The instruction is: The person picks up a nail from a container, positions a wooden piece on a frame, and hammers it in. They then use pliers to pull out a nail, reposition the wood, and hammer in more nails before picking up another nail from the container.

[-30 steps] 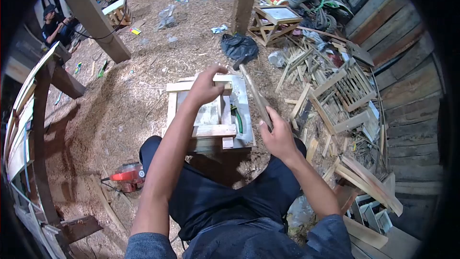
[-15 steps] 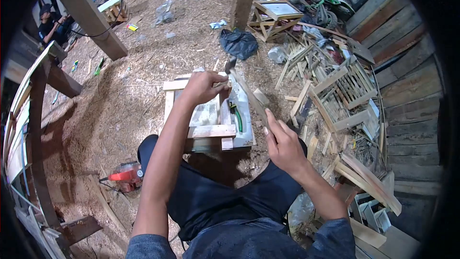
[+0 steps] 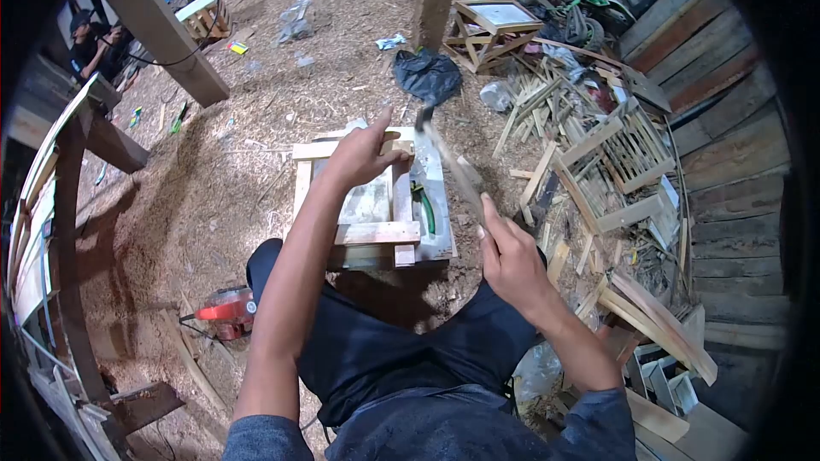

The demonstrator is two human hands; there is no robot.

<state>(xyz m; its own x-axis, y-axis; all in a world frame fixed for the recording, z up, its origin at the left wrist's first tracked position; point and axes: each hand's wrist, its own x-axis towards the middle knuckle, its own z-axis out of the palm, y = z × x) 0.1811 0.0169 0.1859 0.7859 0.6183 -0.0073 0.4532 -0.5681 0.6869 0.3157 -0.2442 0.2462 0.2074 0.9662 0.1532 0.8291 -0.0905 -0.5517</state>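
Note:
A hammer (image 3: 457, 172) is in my right hand (image 3: 511, 260), its dark head raised just right of the wooden frame's far corner. My left hand (image 3: 363, 154) rests at that corner of the light wooden frame (image 3: 376, 233), index finger stretched forward and thumb toward the corner; whether it pinches anything small is hidden. The frame lies on a low pale work block (image 3: 437, 241) between my knees. On the block, right of the frame, lies a green-handled tool (image 3: 429, 212).
A red power tool (image 3: 225, 314) is on the floor at left. Wood scraps and slatted frames (image 3: 628, 149) pile up at right. A black bag (image 3: 427, 77) lies by a post (image 3: 436, 0). Another person (image 3: 92, 47) sits at far left.
The hammer head has moved slightly right, away from my left hand. My left index finger has lifted and straightened, and the thumb side now lies nearer the frame's corner.

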